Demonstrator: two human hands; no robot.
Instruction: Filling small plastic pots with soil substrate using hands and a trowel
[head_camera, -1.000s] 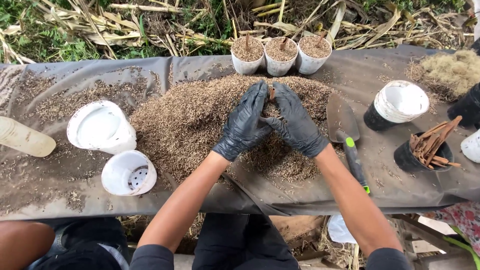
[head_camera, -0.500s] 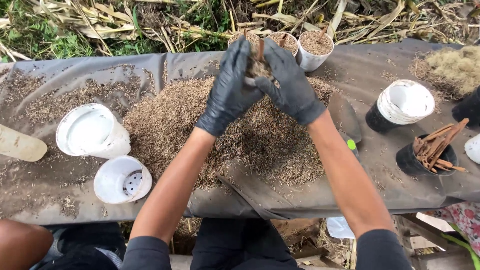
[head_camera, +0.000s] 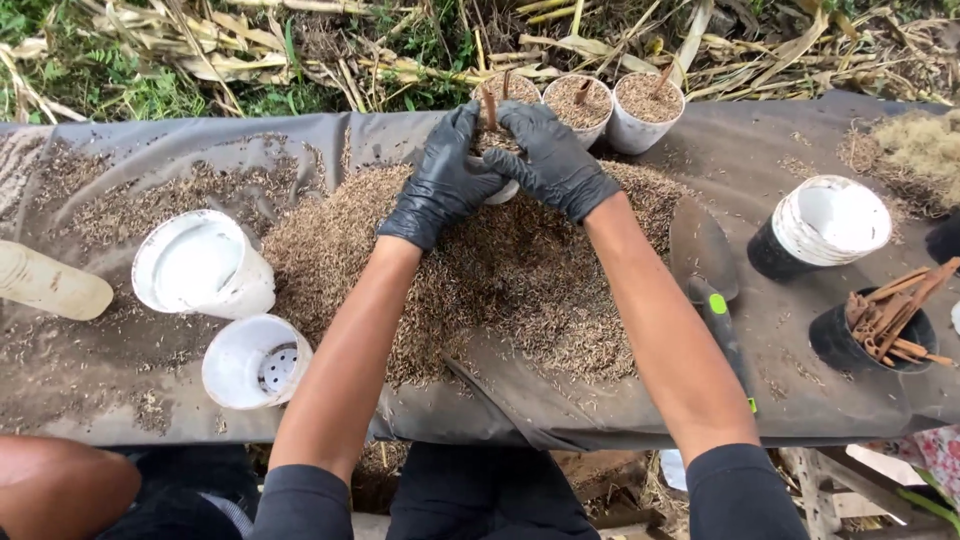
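Observation:
Both hands wear black gloves. My left hand (head_camera: 440, 180) and my right hand (head_camera: 553, 160) are cupped around a small white pot (head_camera: 497, 190) at the far side of a heap of brown husk mix (head_camera: 500, 270). A brown stick cutting (head_camera: 489, 105) stands upright between the two hands. The pot is mostly hidden by the gloves. Just behind the hands stand two more white pots filled with the mix, one in the middle (head_camera: 585, 105) and one on the right (head_camera: 648, 108), each with a stick in it.
A grey sheet (head_camera: 780, 390) covers the table. Empty white pots lie at the left (head_camera: 200, 265) (head_camera: 255, 362). A trowel (head_camera: 712, 270) lies right of the heap. A stack of white pots (head_camera: 825, 225) and a black pot of brown sticks (head_camera: 885, 325) stand at the right. A pale bottle (head_camera: 50, 285) lies far left.
Both hands have moved from the middle of the heap to its far side and closed around a white pot with a stick in it.

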